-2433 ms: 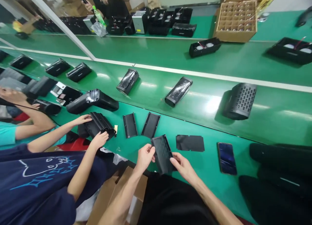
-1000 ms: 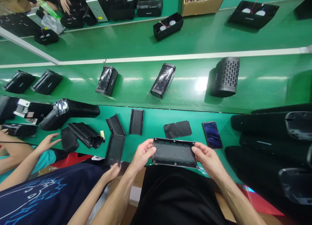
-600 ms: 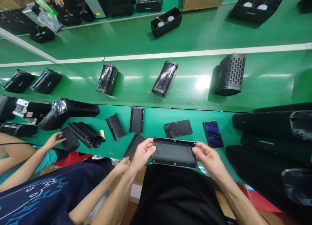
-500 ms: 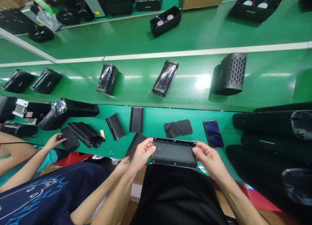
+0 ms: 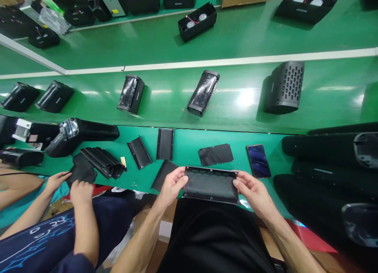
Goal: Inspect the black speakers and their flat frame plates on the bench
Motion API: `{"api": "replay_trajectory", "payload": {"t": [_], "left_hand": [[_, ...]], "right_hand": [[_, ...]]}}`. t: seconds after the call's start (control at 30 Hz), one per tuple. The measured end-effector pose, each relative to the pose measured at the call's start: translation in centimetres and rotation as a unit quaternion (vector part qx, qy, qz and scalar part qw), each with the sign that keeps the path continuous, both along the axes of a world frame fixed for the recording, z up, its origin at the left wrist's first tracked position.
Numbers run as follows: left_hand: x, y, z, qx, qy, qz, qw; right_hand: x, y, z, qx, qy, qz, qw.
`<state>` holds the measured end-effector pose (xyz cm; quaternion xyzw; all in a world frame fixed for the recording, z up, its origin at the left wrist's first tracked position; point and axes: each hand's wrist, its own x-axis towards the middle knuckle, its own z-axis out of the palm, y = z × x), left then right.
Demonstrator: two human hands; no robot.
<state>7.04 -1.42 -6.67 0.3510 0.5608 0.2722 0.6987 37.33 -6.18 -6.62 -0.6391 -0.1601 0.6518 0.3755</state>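
Between my two hands is a black rectangular mesh grille panel (image 5: 211,185), held over my lap at the table's front edge, its inner side facing up. My left hand (image 5: 173,185) pinches its left end, thumb on top. At the right end my right hand (image 5: 250,187) grips it the same way. Just left of my left hand lies a similar black panel (image 5: 164,174), partly hidden by that hand. Two more panels, one upright (image 5: 165,144) and one slanted (image 5: 139,152), rest beyond it. Thin black mesh sheets (image 5: 215,154) lie flat past the held panel.
A phone (image 5: 258,161) lies beyond my right hand. Large black speaker housings (image 5: 321,170) crowd the right side. Behind the table, a green conveyor carries black speakers (image 5: 203,93). At left, a co-worker's hands (image 5: 82,192) hold dark sheets beside stacked panels (image 5: 103,162).
The co-worker's nearer hand has moved left, away from the panel beside my left hand, onto the dark sheets. Speakers on the near conveyor shift slightly right. My grip looks the same.
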Motion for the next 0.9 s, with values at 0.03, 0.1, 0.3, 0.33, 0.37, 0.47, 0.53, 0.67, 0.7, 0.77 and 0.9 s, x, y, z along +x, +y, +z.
{"api": "replay_trajectory", "payload": {"t": [0.03,0.1,0.3,0.33,0.37,0.47,0.53,0.67,0.7,0.77,0.9], "left_hand": [[-0.1,0.0,0.0,0.003,-0.003,-0.002,1.0],[-0.1,-0.1,0.1,0.012,-0.013,-0.009,1.0],[0.0,0.3,1.0,0.016,-0.049,-0.024,0.998],[0.1,0.3,1.1,0.016,-0.05,-0.023,0.998],[0.1,0.4,1.1,0.017,-0.051,-0.023,0.998],[0.0,0.4,1.1,0.022,-0.051,-0.022,0.998],[-0.1,0.4,1.1,0.023,-0.048,-0.022,0.998],[0.0,0.6,1.1,0.022,-0.046,-0.024,0.998],[0.0,0.7,1.1,0.022,-0.046,-0.025,0.998],[0.0,0.7,1.2,0.023,-0.042,-0.028,0.998],[0.1,0.8,1.3,0.02,-0.033,-0.024,0.999]], "right_hand": [[0.0,0.0,0.0,0.003,0.001,0.004,1.0],[0.1,-0.1,0.0,0.009,0.007,0.012,1.0],[0.1,-0.2,0.3,0.009,0.001,0.011,1.0],[0.1,-0.2,0.3,0.009,0.001,0.011,1.0],[0.1,-0.1,0.4,0.01,-0.001,0.011,1.0],[0.2,-0.2,0.4,0.015,-0.008,0.021,1.0],[0.2,-0.2,0.2,0.018,-0.013,0.026,0.999],[0.3,-0.3,0.0,0.03,-0.019,0.03,0.999],[0.3,-0.3,0.0,0.032,-0.019,0.031,0.999],[0.1,-0.1,0.2,0.033,-0.018,0.031,0.999],[-0.2,0.5,0.8,0.022,-0.016,0.025,0.999]]}}
